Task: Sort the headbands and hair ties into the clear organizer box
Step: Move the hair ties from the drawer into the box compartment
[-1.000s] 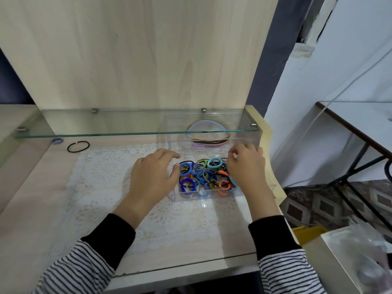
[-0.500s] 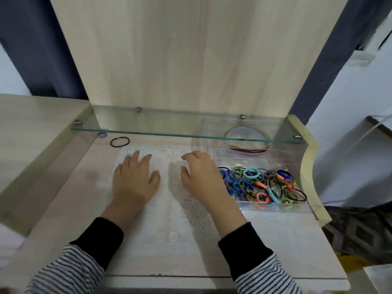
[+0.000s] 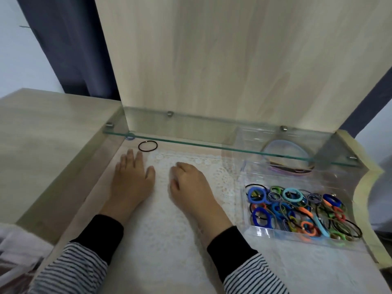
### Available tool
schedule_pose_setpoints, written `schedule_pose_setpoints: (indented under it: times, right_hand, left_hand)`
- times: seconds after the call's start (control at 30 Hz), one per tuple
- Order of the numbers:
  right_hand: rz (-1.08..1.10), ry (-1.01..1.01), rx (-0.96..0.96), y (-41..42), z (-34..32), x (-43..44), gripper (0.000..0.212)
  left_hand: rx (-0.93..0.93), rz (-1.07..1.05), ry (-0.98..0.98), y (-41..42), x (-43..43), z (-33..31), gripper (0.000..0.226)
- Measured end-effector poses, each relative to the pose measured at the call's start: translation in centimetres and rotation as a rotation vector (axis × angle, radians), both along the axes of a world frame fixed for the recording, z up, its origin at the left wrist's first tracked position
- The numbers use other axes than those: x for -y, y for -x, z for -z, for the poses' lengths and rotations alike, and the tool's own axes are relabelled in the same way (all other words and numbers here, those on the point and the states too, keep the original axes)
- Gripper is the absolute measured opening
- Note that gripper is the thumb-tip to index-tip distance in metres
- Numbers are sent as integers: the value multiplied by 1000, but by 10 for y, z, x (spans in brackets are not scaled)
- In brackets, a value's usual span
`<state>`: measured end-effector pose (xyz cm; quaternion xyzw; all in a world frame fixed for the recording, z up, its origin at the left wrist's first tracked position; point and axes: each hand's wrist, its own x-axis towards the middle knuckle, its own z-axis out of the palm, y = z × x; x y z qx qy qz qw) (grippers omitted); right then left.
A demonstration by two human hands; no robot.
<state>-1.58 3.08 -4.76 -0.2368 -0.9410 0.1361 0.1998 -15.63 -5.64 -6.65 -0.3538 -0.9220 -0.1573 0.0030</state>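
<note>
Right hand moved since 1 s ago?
Yes: the right hand went left. It was over the hair ties at the right side of the box; now it rests on the lace mat, left of the box.

A pale wood-grain surface (image 3: 314, 270) is carrying a white lace mat (image 3: 165, 230), which is lying flat across its middle. A clear glass shelf (image 3: 212, 132) is spanning the back, sitting on small round metal pegs (image 3: 169, 113). A tall pale wood back panel (image 3: 233, 60) is standing upright behind the shelf. A lower pale wood side top (image 3: 53, 134) is adjoining the left. A dark blue curtain (image 3: 70, 49) is hanging beyond, against a white wall (image 3: 21, 49). A pale cloth (image 3: 17, 247), blurred, is showing bottom left.
</note>
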Motion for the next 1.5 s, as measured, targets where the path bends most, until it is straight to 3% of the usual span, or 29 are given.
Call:
schedule_pose_setpoints:
  times: [0.27, 0.53, 0.83, 1.2, 1.3, 1.5]
  right_hand:
    - [0, 11, -34, 56, 5, -19, 38]
    - [104, -65, 55, 86, 11, -29, 60]
    - [129, -7, -22, 89, 11, -33, 33]
    - [190, -21, -90, 77, 9, -33, 19]
    - [218, -24, -81, 68, 6, -32, 15]
    - [219, -57, -27, 41, -1, -27, 15]
  left_hand:
    - [-21, -2, -27, 38, -18, -7, 75]
    - [-44, 1, -137, 54, -35, -3, 68]
    - [-97, 17, -313, 50, -36, -3, 45]
    - [-45, 77, -495, 55, -29, -1, 24]
    - [-129, 81, -480, 54, -30, -5, 15]
    - [-233, 105, -403, 72, -32, 16, 22]
